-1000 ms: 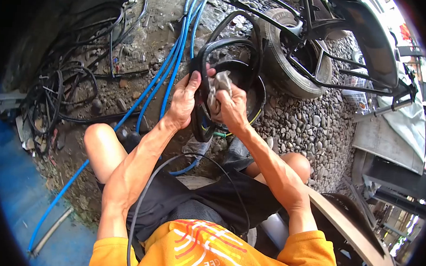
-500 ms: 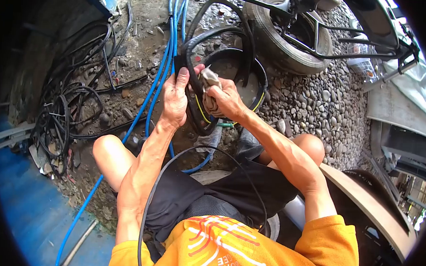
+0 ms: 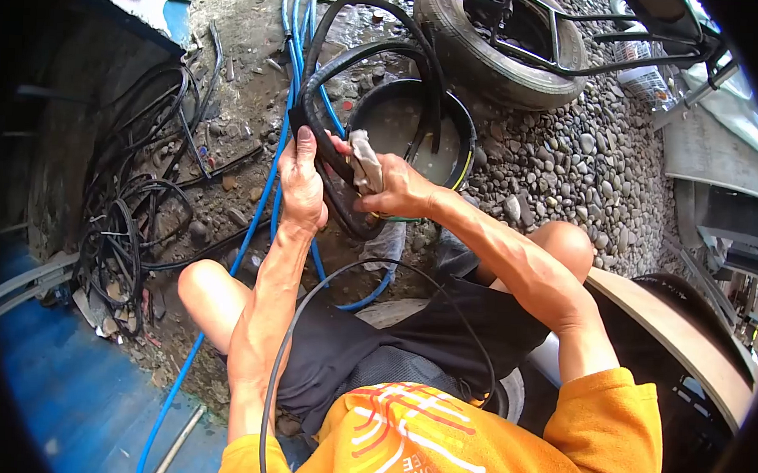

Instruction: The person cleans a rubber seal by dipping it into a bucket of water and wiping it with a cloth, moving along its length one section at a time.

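Black rubber tube (image 3: 338, 205) in closed L-hand (image 3: 301, 187) fingers, grey rag (image 3: 365, 160) in closed R-hand (image 3: 395, 191) fingers, tips half-hidden.

rag (image 3: 365, 160) lay partly hidden in right hand (image 3: 395, 191) | left hand (image 3: 301, 187) covered part of inner tube (image 3: 350, 222) | top edge cut off tyre (image 3: 496, 68)

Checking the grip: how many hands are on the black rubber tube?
2: left hand grips the tube directly; right hand presses a rag against it. None seem hidden.
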`<state>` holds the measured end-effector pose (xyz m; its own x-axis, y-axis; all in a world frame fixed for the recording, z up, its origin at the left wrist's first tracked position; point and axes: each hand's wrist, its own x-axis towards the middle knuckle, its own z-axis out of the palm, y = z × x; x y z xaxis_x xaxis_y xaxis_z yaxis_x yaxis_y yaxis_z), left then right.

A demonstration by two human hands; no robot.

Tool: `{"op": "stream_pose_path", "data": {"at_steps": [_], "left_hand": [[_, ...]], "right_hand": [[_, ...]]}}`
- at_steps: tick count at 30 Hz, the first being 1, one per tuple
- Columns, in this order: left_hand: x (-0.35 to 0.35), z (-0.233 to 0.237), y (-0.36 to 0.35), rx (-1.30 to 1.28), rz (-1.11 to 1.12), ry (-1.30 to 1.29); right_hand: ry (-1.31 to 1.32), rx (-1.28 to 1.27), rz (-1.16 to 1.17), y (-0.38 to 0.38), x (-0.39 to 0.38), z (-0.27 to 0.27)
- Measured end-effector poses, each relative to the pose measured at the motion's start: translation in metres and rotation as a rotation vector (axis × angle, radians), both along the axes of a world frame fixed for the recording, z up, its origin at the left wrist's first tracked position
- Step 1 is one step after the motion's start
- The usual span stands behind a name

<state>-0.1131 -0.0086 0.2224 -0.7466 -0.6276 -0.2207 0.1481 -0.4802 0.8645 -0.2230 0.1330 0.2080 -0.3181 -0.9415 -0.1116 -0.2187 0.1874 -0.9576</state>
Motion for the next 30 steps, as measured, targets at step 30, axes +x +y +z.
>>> {"op": "stream_pose_path", "data": {"at_steps": [30], "left_hand": [[-0.001,0.000,0.016,0.025,0.016,0.171]], "right_hand": [[0.555,0.441,0.119,0.031,0.009,-0.037]]}}
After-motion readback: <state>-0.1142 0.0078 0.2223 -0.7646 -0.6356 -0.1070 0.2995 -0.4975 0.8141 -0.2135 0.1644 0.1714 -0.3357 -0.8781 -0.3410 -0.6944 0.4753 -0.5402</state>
